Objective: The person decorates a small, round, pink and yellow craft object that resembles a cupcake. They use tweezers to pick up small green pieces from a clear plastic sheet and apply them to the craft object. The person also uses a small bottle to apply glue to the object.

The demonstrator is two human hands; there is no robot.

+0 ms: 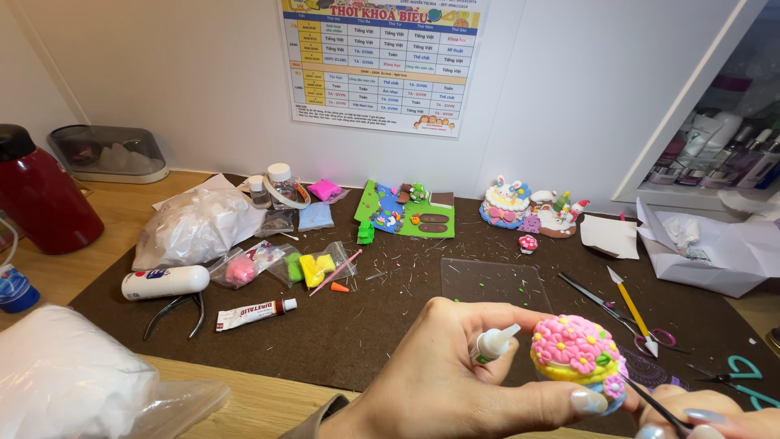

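My left hand (pixel 455 382) is at the bottom centre, holding up a small clay ball (pixel 577 354) covered in pink flowers with yellow and blue layers below. A small glue bottle with a white nozzle (pixel 494 343) is tucked in the same hand. Only the fingertips of my right hand (pixel 699 423) show in the bottom right corner. They pinch a thin dark tool (pixel 650 402) whose tip touches the lower right side of the clay ball.
A brown mat (pixel 366 325) covers the wooden desk. On it lie bags of coloured clay (pixel 313 267), a glue tube (pixel 253 313), pliers (pixel 175 313), a clear sheet (pixel 491 280), tools (pixel 630 307), teal scissors (pixel 743 374) and two clay models (pixel 406 210) (pixel 528 207). A red flask (pixel 36 191) stands far left.
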